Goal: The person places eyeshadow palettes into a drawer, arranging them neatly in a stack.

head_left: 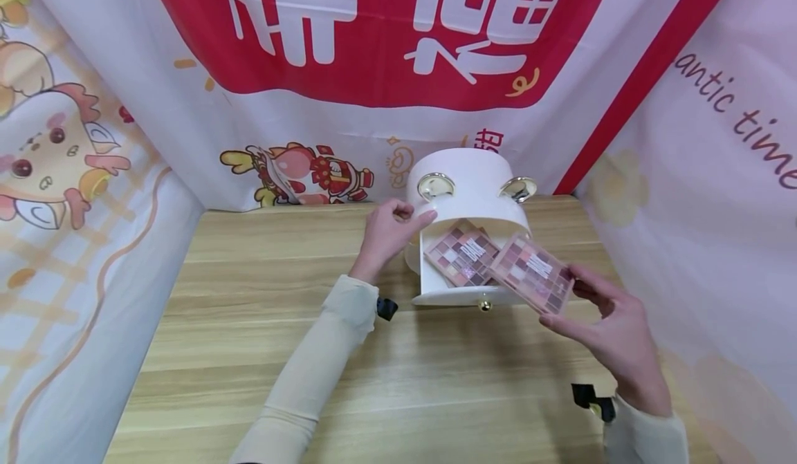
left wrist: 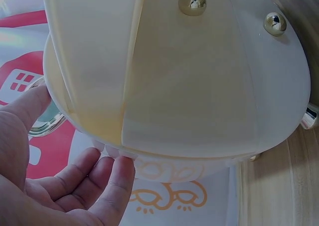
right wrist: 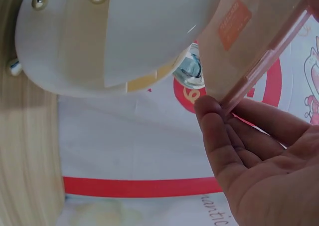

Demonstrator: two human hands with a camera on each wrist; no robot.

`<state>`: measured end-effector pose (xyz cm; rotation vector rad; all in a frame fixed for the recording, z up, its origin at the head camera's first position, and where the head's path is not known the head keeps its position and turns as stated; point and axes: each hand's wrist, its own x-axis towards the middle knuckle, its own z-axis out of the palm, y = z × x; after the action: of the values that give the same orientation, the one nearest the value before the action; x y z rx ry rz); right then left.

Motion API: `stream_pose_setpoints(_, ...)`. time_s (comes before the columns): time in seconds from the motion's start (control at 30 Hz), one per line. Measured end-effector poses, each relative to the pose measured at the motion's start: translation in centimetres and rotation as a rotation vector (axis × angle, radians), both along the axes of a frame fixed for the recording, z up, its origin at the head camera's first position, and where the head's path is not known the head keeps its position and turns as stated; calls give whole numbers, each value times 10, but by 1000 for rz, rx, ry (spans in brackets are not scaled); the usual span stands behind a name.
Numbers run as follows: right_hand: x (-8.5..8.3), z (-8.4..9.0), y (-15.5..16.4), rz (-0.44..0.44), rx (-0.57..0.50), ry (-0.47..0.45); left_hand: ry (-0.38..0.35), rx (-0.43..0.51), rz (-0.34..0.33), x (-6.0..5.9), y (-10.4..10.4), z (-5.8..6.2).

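Two eyeshadow palettes show at the white organiser (head_left: 467, 173), which stands near the far edge of the wooden table (head_left: 249, 353), towards its right corner and against the printed backdrop (head_left: 373, 35). One palette (head_left: 462, 255) lies flat in the organiser's open drawer (head_left: 463, 297), which is pulled out towards the person and carries a small gold knob (head_left: 484, 305) on its front. The other, the held palette (head_left: 533, 272), sits tilted above the drawer's right side, overlapping the first one and sticking out past the drawer's right wall.

The right hand (head_left: 613, 336) pinches this held palette by its near right edge, thumb on top and fingers (right wrist: 219, 131) underneath; the wrist view shows the fingertips against the thin pink rim, with an orange label (right wrist: 233, 17) on the underside. Gripping by the edge leaves the rest of the palette free over the drawer, likely so that it can be angled in or out beside the other.

The left hand (head_left: 389, 232) rests on the organiser's left side, just below the left gold ring handle (head_left: 435, 186), fingers relaxed and fairly straight, curled round nothing. From the left wrist view the fingertips (left wrist: 119, 168) touch the rounded body's lower rim, which I judge braces the organiser so it does not slide. A second ring handle (head_left: 519, 189) sits on the right.

Apart from the one palette, nothing more is visible in the drawer.
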<state>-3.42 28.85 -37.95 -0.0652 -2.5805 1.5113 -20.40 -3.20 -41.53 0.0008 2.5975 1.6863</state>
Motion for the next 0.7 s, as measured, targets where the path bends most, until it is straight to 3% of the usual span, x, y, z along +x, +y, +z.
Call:
stream_pose_setpoints(0.27, -14, 13, -9, 41, 51, -118, 3, 14, 6, 0, 0, -2)
stream_pose_setpoints(0.7, -48, 15, -22, 78, 214, -102, 11, 10, 9, 0, 0, -2)
